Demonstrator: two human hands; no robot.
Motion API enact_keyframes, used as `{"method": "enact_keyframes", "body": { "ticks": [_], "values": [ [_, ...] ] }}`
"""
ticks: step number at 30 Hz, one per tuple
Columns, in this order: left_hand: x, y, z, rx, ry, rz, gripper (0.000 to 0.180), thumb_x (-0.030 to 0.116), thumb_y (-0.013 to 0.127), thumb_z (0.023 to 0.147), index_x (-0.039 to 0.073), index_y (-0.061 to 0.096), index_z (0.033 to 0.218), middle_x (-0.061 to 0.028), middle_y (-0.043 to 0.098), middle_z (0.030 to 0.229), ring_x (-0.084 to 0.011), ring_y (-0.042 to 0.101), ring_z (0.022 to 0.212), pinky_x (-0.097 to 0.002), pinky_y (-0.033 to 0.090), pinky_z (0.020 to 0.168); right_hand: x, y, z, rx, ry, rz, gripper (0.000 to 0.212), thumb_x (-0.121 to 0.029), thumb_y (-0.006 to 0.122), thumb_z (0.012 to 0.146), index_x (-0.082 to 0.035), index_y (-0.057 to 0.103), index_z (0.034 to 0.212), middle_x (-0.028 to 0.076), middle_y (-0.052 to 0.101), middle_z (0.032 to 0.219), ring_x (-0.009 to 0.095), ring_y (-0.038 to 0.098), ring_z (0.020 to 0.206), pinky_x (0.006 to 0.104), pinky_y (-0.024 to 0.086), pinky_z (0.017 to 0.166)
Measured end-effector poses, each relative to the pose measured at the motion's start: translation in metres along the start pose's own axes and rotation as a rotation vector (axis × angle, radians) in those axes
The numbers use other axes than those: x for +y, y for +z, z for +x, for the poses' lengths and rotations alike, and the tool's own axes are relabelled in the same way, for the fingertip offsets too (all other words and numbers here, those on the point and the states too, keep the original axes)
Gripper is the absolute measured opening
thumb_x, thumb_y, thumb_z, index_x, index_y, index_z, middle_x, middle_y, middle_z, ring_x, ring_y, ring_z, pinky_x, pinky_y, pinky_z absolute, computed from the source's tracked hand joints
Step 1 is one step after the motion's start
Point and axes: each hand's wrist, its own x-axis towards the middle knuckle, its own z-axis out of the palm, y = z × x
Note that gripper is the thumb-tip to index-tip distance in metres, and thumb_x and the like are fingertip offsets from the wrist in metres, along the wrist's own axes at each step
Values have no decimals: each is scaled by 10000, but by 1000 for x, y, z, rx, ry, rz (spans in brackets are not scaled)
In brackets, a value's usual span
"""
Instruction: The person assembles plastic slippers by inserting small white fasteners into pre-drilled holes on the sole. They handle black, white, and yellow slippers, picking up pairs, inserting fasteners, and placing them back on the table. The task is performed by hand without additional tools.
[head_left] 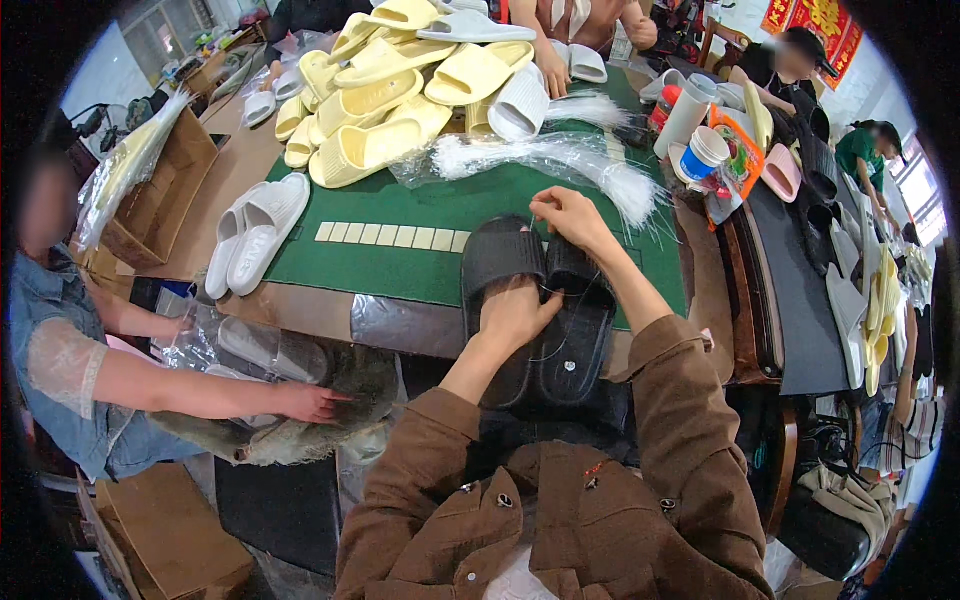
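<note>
A pair of black slide slippers (498, 262) stands side by side at the table's near edge, in front of my body. My left hand (512, 312) reaches under the strap of the left slipper, its fingers hidden inside, with the thumb toward the right slipper (575, 345). Just above the toe end of the right slipper, my right hand (570, 215) is closed in a pinch; whatever is between its fingertips is too small to tell. A thin pale strand loops between the two slippers below my left thumb. A small round white sticker marks the right insole.
Yellow slippers (375, 150) are heaped on the green mat (380, 270). Beside them lie bundled thin white plastic strands (540, 155). Grey slippers (265, 235) stand at left. A co-worker's arm (215, 395) reaches in from the left. A white tub (705, 150) stands at right.
</note>
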Motion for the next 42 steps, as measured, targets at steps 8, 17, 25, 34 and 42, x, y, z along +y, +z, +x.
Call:
{"method": "enact_keyframes", "body": {
  "ticks": [8,17,25,34,42],
  "values": [
    [4,-10,2,-130,-55,-27,630,541,571,873,-80,663,931,-298,649,970,-413,651,903,-483,518,814,4,10,-2,21,-138,4,164,-136,653,829,13,668,895,120,698,766,198,653,644,340,517,647],
    [2,-47,-46,239,445,90,222,132,603,848,-13,637,1013,-207,642,1091,-378,633,972,-447,509,862,11,17,-9,210,-68,126,133,-121,614,886,3,622,933,72,679,779,122,604,636,279,482,596],
    [-4,-62,60,544,258,-98,187,75,568,877,17,632,1042,-166,670,945,-358,652,899,-423,508,742,-8,15,-16,182,-225,160,137,-132,603,905,-8,593,964,72,666,768,117,587,638,275,473,589],
    [-20,-22,93,370,185,-313,146,111,603,878,-17,655,924,-193,669,789,-329,671,732,-377,502,648,16,26,-16,338,-176,346,161,-123,586,923,24,590,989,81,672,821,126,628,709,281,501,651],
    [-19,-16,88,398,195,-269,116,111,588,861,11,644,881,-207,646,784,-371,650,746,-430,488,651,20,25,-19,389,-137,375,161,-115,580,922,28,625,981,79,679,871,128,625,713,268,493,664]
  ]
}}
